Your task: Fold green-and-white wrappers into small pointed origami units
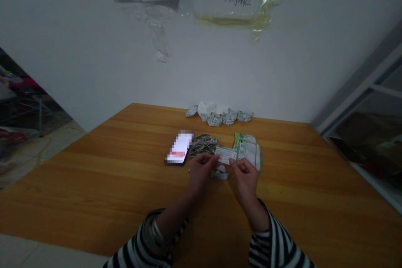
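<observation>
Between both hands, above the table's middle, is a small white printed slip with green edging (225,155). My left hand (200,171) pinches its left side between thumb and fingertips. At the lower right edge, my right hand (246,176) grips it with thumb and index finger. Just behind my left hand lies a pile of dark, thin, folded strips (202,146). Several flat green-and-white printed sheets or packets (248,150) are stacked behind my right hand, partly covered by it. Below the slip, a small crumpled printed piece (220,173) lies on the wood between my hands.
A phone with a lit screen (179,148) lies left of the dark strips. Crumpled printed papers and white tissue-like pieces (220,115) line the wooden table's (125,150) back edge against the wall. A metal-framed shelf (377,88) stands at right.
</observation>
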`<action>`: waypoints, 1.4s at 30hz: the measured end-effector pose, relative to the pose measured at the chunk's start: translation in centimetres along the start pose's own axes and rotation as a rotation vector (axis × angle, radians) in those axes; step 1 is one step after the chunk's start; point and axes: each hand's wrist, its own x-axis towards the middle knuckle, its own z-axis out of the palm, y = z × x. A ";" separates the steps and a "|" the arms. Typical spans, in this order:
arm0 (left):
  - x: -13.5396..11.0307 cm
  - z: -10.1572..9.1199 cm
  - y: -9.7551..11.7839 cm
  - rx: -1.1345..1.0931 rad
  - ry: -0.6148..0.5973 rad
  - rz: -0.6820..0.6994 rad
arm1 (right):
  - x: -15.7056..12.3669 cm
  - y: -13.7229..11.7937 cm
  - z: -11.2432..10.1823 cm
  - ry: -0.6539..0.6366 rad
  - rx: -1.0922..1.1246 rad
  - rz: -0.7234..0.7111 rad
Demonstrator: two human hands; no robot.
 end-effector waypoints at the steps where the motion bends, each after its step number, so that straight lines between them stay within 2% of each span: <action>1: -0.1 0.1 0.1 0.005 0.005 0.004 | 0.0 -0.1 0.0 0.000 -0.002 0.001; 8: -0.4 0.4 0.0 0.004 0.009 0.026 | 0.2 0.4 -0.2 0.029 0.013 -0.030; 18: -0.3 0.6 0.3 -0.164 -0.018 -0.113 | 0.0 0.3 0.0 0.058 0.060 -0.038; 28: -0.4 0.6 0.1 -0.111 0.005 -0.096 | 0.1 1.2 -0.2 0.069 0.005 -0.059; 33: -0.1 0.0 0.3 -0.002 -0.038 -0.016 | 1.2 0.9 -1.0 -0.083 -0.021 -0.061; 35: -0.1 -0.1 0.2 0.045 -0.118 0.026 | 1.9 0.3 -1.7 -0.173 -0.136 -0.134; 40: -0.3 0.0 -0.8 0.183 -0.366 0.073 | 2.8 -1.3 -3.5 -0.550 -0.476 -0.240; 42: -0.5 0.2 -1.2 0.204 -0.399 0.093 | 2.7 -1.5 -3.7 -0.586 -0.570 -0.277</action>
